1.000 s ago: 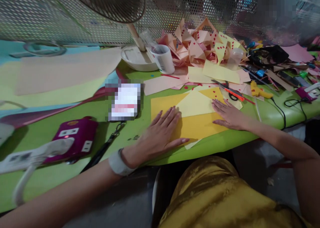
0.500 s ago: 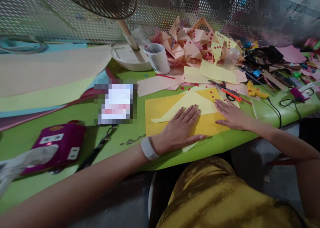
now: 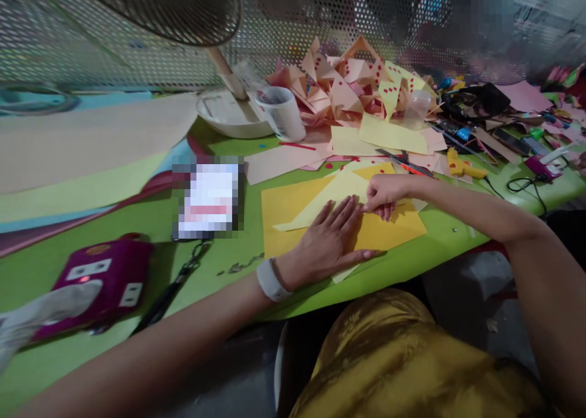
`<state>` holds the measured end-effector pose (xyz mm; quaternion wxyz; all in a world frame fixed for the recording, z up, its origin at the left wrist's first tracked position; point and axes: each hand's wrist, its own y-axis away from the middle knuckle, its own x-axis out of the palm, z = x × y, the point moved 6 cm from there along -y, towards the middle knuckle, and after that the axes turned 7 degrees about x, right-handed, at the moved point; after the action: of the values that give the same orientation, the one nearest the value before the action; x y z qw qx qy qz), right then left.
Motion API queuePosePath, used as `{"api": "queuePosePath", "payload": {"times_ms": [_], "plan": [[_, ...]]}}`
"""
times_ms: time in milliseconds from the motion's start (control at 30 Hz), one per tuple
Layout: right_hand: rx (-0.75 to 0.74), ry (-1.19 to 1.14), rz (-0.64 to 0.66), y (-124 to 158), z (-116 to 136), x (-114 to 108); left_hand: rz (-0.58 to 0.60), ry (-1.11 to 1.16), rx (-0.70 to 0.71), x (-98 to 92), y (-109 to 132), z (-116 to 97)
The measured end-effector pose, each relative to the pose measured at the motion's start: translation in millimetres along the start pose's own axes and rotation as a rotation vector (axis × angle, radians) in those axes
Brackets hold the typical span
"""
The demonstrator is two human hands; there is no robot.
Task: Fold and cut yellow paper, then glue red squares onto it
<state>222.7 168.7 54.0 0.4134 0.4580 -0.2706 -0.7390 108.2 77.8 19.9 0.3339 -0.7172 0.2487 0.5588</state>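
My left hand (image 3: 330, 238) lies flat with fingers stretched over a pale yellow folded sheet (image 3: 315, 204), which rests on a deeper yellow sheet (image 3: 280, 207). Close to its fingertips, my right hand (image 3: 383, 195) is curled into a loose fist, knuckles bent. One of its fingertips presses on the pale sheet; I see nothing inside the fist. A small pale paper corner (image 3: 345, 273) sticks out below my left hand at the table edge. Scissors with orange handles (image 3: 414, 166) lie just behind my right hand, partly covered by it.
A phone (image 3: 208, 198) and purple power strip (image 3: 107, 277) lie at left. Behind stand a fan (image 3: 233, 122) and white cup (image 3: 288, 116), beside a heap of folded pink papers (image 3: 339, 88). A yellow glue gun (image 3: 464, 165) lies to the right on the green table (image 3: 458, 229).
My right hand was flat and spread on the sheets; it has curled shut and moved left, towards my left fingertips. My left hand stays in place. The view has shifted slightly.
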Motion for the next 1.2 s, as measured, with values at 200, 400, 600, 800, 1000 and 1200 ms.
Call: {"api": "queuePosePath", "payload": {"times_ms": [200,400,600,800,1000,1200], "plan": [[0.025,-0.031,0.073,-7.2,-4.8,1.0,0.017,-0.011,-0.004,-1.2,-0.3,-1.0],[0.024,0.027,0.068,-11.7,-21.3,-7.5,0.002,-0.027,0.015,-1.4,1.8,-0.8],[0.114,0.021,0.005,3.4,-69.4,-32.3,-0.046,-0.002,0.036,-3.0,4.0,-0.5],[0.176,0.060,-0.077,23.9,-106.4,-53.3,-0.007,-0.016,0.014,-1.8,1.9,-0.3],[0.098,0.016,-0.174,35.8,-79.3,-59.5,0.006,-0.007,-0.003,-2.6,0.2,-0.5],[-0.031,-0.031,-0.038,12.1,-19.0,-18.2,0.045,0.015,-0.022,-1.7,-1.4,-2.2]]}}
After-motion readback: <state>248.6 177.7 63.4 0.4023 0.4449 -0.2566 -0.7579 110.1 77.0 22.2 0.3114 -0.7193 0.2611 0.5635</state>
